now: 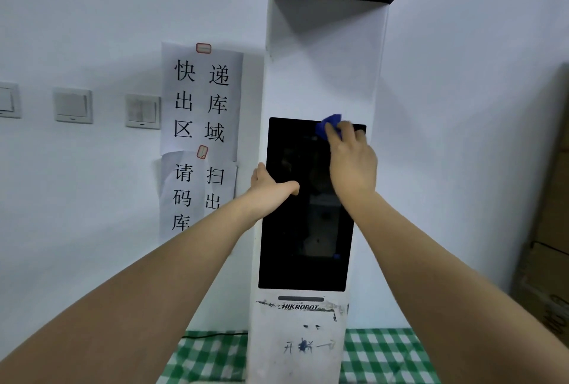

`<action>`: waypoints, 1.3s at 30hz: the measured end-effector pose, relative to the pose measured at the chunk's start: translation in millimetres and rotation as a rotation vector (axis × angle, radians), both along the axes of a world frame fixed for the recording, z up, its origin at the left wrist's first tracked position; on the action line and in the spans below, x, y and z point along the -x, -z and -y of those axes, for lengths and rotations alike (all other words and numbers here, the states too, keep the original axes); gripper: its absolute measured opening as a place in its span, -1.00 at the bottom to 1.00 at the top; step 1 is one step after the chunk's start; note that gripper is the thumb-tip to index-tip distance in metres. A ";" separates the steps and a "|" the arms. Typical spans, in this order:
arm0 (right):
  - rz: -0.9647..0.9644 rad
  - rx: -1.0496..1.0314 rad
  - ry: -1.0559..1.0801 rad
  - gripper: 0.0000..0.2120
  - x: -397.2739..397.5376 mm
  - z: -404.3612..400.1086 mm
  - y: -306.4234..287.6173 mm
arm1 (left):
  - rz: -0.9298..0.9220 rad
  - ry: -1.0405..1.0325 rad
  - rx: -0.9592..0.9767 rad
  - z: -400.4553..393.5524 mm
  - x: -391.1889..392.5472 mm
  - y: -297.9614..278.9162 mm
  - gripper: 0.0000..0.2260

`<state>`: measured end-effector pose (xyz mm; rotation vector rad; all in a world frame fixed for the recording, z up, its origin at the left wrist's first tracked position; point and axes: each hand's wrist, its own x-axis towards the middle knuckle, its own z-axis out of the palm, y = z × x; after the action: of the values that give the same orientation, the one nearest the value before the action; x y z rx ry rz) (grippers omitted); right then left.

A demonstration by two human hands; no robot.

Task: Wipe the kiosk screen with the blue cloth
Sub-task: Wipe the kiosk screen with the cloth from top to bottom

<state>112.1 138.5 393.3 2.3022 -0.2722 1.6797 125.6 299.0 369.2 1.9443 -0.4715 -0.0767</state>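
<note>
Pinching the blue cloth [329,125] in my right hand [352,161] at the kiosk screen [304,229] top edge while my left hand [271,185] grips its side, I judge most of it unwiped.

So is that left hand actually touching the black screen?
Touching. The head view shows the left hand gripping the kiosk screen at its left edge, thumb lying across the dark glass, fingers around the side.

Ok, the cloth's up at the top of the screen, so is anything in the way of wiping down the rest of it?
Only the left hand: it grips the left edge of the kiosk screen, thumb lying across the glass about a third of the way down. The right hand presses the blue cloth near the top right corner; below it the glass is clear.
</note>
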 end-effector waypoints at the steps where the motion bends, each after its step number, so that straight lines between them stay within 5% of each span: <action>1: -0.029 0.043 -0.013 -0.42 -0.8 -3.4 7.3 | -0.003 -0.003 0.003 0.3 0.4 -0.5 -0.19; 6: -0.192 0.310 -0.049 -0.38 11.5 7.8 8.8 | -0.012 -0.004 0.003 0.5 5.4 -4.1 -0.20; 12: -0.017 -0.013 -0.027 -0.39 1.2 -2.9 7.4 | -0.014 -0.008 -0.014 1.3 5.0 -4.6 -0.21; 18: -0.210 0.368 0.008 -0.36 12.5 11.6 7.6 | 0.003 -0.019 -0.029 2.1 3.4 -3.5 -0.24; 24: 0.004 -0.021 0.019 -0.38 3.8 4.7 5.6 | -0.002 -0.013 -0.039 2.4 1.3 -2.7 -0.23; 31: -0.143 0.304 0.025 -0.40 14.3 21.5 6.4 | 0.002 -0.002 -0.028 3.7 -0.5 -2.6 -0.18; 36: 0.039 -0.051 -0.009 -0.43 9.1 16.9 2.7 | 0.008 -0.002 -0.030 4.6 0.4 -1.6 -0.18; 39: -0.067 0.111 -0.012 -0.42 6.8 9.4 21.3 | 0.005 -0.010 -0.025 4.4 0.5 -1.3 -0.18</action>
<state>105.3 129.1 372.0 2.2775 -0.1468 1.5776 125.2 294.6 370.4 1.9714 -0.4663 -0.0715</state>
